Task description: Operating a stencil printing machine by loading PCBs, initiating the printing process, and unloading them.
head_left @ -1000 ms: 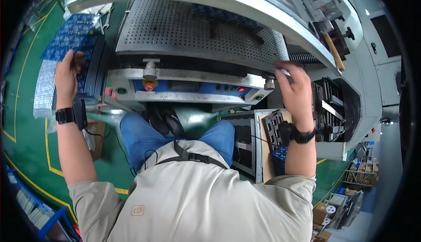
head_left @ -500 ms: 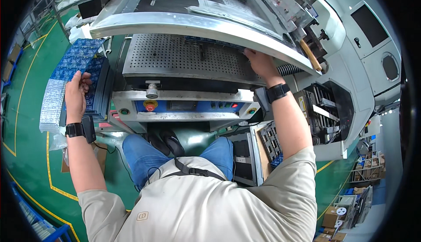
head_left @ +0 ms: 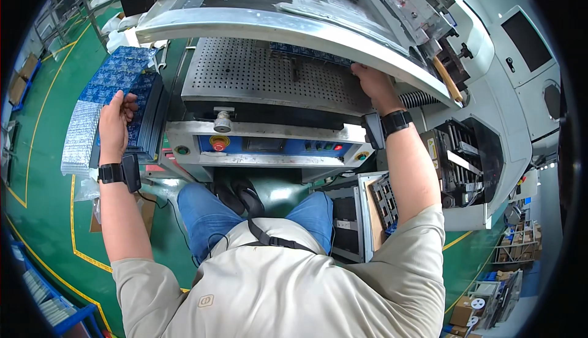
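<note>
My left hand (head_left: 115,123) is closed at the near edge of a blue printed circuit board panel (head_left: 119,77), thumb and fingers pinched there. That panel lies slanted over a stack of blue boards (head_left: 146,117), with silvery bubble wrap (head_left: 79,139) beside it. Under a raised stencil frame (head_left: 257,24), another blue circuit board panel (head_left: 312,53) rests at the far side of a perforated metal plate (head_left: 245,80). My right hand (head_left: 372,85) reaches beneath the frame with its fingertips closed at that panel's right end. The frame hides part of this panel.
A control strip with a red stop knob (head_left: 218,143) runs along the machine front, below a metal knob (head_left: 223,120). White paste covers part of the stencil (head_left: 331,13). A wooden-handled tool (head_left: 447,79) leans at the frame's right. A white machine (head_left: 471,111) stands to the right.
The whole view has shifted slightly, and a little more of the panel under the frame shows. Both hands stay at their panels; the left fingers look more curled.
</note>
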Demonstrator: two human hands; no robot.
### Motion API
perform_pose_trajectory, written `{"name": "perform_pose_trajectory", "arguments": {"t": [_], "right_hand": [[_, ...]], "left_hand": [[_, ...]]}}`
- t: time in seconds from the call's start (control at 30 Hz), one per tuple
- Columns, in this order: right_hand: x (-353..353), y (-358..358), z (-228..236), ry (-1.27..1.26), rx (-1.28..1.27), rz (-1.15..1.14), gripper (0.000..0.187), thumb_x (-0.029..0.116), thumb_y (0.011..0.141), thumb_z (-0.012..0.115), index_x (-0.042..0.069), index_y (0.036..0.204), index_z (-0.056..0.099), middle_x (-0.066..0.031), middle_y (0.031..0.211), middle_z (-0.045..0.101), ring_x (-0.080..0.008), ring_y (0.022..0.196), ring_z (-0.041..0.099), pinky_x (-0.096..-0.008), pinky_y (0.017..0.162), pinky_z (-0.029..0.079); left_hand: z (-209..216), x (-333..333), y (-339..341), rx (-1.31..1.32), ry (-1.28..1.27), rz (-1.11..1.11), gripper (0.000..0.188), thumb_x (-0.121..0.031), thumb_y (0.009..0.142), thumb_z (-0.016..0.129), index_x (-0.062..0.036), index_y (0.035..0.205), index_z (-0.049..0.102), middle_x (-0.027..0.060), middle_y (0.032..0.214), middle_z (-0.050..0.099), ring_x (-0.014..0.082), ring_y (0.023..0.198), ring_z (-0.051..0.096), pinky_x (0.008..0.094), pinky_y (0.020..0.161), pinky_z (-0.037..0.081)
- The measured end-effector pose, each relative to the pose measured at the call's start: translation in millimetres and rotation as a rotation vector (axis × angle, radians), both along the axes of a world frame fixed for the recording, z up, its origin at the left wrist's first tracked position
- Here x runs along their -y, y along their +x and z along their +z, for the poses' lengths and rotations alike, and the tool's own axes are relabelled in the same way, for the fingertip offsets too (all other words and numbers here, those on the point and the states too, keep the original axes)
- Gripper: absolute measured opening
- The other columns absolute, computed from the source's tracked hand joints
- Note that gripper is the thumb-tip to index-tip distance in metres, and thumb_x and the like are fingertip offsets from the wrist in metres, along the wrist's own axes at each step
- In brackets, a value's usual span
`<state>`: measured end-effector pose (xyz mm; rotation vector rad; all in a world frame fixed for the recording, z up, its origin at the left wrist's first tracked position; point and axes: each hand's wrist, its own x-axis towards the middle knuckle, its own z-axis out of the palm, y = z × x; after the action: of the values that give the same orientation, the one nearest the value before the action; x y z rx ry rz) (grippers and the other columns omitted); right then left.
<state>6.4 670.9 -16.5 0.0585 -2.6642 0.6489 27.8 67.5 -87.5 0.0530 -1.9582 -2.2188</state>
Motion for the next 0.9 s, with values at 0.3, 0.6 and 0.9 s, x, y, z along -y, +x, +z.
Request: {"name": "perform_pose_trajectory", "arguments": {"t": [0.3,0.6,0.9], "right_hand": [[-6,14,10,-0.463,0.164,0.242,0.028,0.019,0.101,0.053,0.003,0.123,0.057,-0.0108,0.107,0.067,-0.0219,0.101,0.065,-0.0362,0.086,0.053],[-52,42,12,-1.613,-0.003,0.224,0.021,0.011,0.103,0.046,-0.001,0.117,0.055,-0.0182,0.109,0.066,-0.0315,0.099,0.065,-0.0412,0.085,0.053],[-142,186,-3,-1.378,-0.609,-0.244,0.019,0.013,0.103,0.045,-0.003,0.107,0.054,-0.0197,0.105,0.068,-0.0254,0.090,0.066,-0.0364,0.081,0.054]], "left_hand": [[0,4,8,0.035,-0.025,0.008,0.036,-0.032,0.104,0.054,0.0004,0.098,0.070,0.0017,0.082,0.065,0.0088,0.072,0.055,0.0240,0.064,0.039],[-7,5,-11,0.022,-0.094,0.026,0.039,-0.033,0.103,0.054,0.0016,0.100,0.071,0.0039,0.082,0.067,0.0108,0.070,0.054,0.0252,0.064,0.038],[-13,22,-18,-0.012,-0.165,0.067,0.038,-0.035,0.103,0.055,-0.0003,0.099,0.071,0.0034,0.081,0.068,0.0123,0.070,0.056,0.0264,0.063,0.039]]}}
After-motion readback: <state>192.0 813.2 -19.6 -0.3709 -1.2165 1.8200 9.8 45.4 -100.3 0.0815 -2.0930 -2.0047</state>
